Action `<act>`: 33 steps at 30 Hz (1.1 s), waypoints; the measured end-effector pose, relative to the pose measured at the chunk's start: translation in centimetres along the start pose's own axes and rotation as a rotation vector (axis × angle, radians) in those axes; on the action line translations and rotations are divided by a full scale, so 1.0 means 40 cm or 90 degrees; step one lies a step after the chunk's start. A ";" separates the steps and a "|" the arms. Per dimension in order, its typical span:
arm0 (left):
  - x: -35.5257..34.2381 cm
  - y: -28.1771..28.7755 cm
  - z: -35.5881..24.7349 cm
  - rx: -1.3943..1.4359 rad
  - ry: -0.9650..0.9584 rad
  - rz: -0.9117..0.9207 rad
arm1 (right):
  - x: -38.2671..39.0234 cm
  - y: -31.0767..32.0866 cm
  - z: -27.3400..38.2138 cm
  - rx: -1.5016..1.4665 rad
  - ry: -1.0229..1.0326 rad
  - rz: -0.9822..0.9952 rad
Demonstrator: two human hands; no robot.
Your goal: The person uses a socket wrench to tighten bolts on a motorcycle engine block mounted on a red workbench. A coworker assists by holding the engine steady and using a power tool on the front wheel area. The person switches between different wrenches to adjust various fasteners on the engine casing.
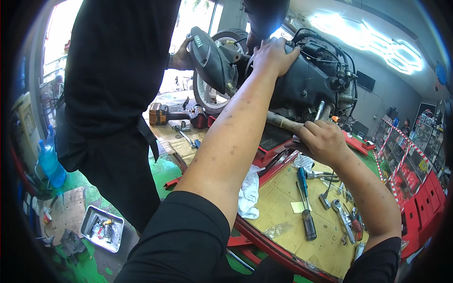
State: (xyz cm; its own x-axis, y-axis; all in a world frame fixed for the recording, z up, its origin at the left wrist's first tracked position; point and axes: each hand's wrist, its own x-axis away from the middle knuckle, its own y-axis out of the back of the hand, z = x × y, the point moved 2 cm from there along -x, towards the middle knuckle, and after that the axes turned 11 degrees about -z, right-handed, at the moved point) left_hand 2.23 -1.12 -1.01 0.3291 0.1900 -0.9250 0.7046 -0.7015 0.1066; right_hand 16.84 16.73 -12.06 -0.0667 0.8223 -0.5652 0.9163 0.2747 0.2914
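A dark scooter engine unit (302, 85) lies in front of me, with hoses and cables at its right end. My left hand (275, 57) rests on its top edge, fingers spread and bent over the far side. Lower down, my right hand (323, 141) is closed beside a brownish metal pipe (283, 121). A chrome cylindrical piece (320, 109) sticks up just behind the knuckles. What the fingers wrap round is mostly hidden. At the left end, a co-worker's hand (181, 59) touches the grey muffler (207, 59), next to the wheel (202, 92).
The co-worker in black clothes (118, 70) stands close on my left. On the yellowish bench top (278, 212) lie screwdrivers (309, 224), a ratchet (343, 219), pliers (321, 176) and a white rag (249, 193). A cordless impact driver (177, 114) lies farther left; a metal tray (103, 228) sits below.
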 end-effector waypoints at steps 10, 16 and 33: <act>0.006 0.005 -0.011 0.013 0.014 0.027 | -0.002 -0.012 0.041 0.015 -0.133 -0.069; 0.005 -0.012 0.002 -0.010 0.010 0.006 | -0.013 -0.009 0.053 0.007 -0.152 -0.068; 0.006 -0.019 0.003 -0.027 -0.030 -0.020 | -0.012 0.016 0.052 -0.052 -0.204 0.025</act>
State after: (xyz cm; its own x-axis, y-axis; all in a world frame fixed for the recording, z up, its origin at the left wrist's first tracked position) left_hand 1.68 -0.64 -1.35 0.2767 0.1787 -0.9442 0.7406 -0.6658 0.0911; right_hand 18.29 15.48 -13.20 0.1075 0.6382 -0.7623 0.8800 0.2957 0.3716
